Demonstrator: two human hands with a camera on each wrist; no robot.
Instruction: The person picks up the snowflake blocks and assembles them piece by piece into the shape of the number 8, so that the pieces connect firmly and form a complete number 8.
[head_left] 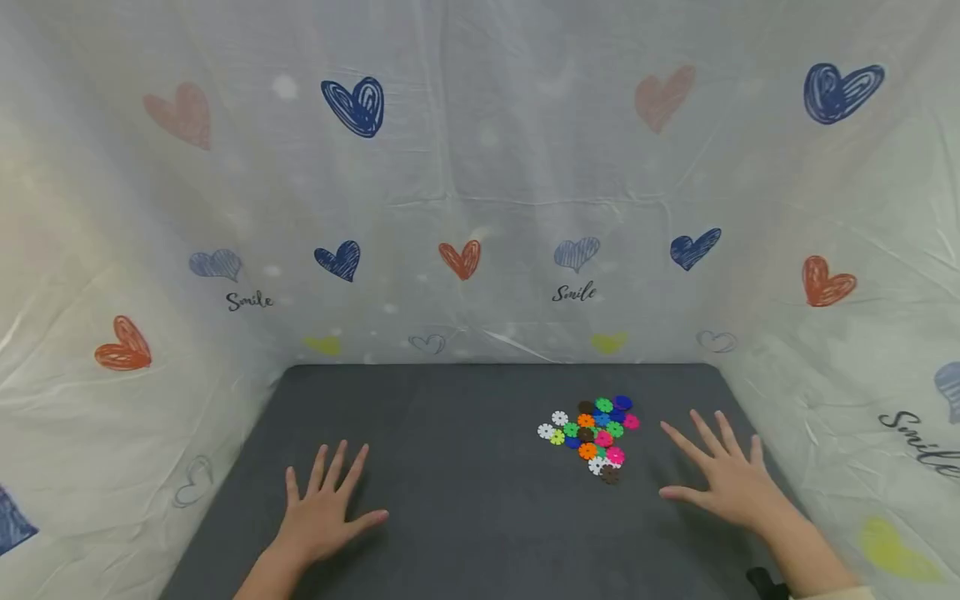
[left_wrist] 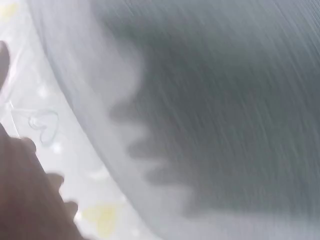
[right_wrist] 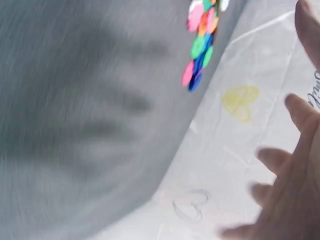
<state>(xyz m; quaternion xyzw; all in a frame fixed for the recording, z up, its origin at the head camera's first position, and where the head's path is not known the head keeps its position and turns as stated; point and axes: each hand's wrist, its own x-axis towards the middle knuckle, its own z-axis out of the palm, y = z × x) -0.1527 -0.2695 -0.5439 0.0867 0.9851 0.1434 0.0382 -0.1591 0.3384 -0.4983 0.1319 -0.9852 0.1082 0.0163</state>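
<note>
Hovering over the near left part of the dark grey tabletop (head_left: pixel 450 517), the left hand (head_left: pixel 322 512) has its fingers spread wide and its thumb pointing in toward the middle, its grip empty. The right hand (head_left: pixel 731 479), on the other side, is likewise splayed wide and empty, its thumb and forefinger angled toward a loose cluster of notched plastic snowflake discs (head_left: pixel 572 430). These discs lie right of centre on the tabletop, between the two hands but much nearer the right one, apart from its fingertips. Many of them overlap, in white, green, orange, brown, blue and pink; a yellow-green disc (head_left: pixel 557 437) sits by the white ones at the left end, a dark blue disc (head_left: pixel 622 402) at the far right corner, and a brown disc (head_left: pixel 611 475) at the near end. Both wrist views show a blurred finger shadow on the tabletop. Around the sides and back hangs a pale cloth (head_left: pixel 510 167), creased in places, printed with scribbled hearts in navy, red, pink and yellow and the word "Smile". A black strap (head_left: pixel 765 583) and a cream sleeve (head_left: pixel 836 593) show by the right wrist.
</note>
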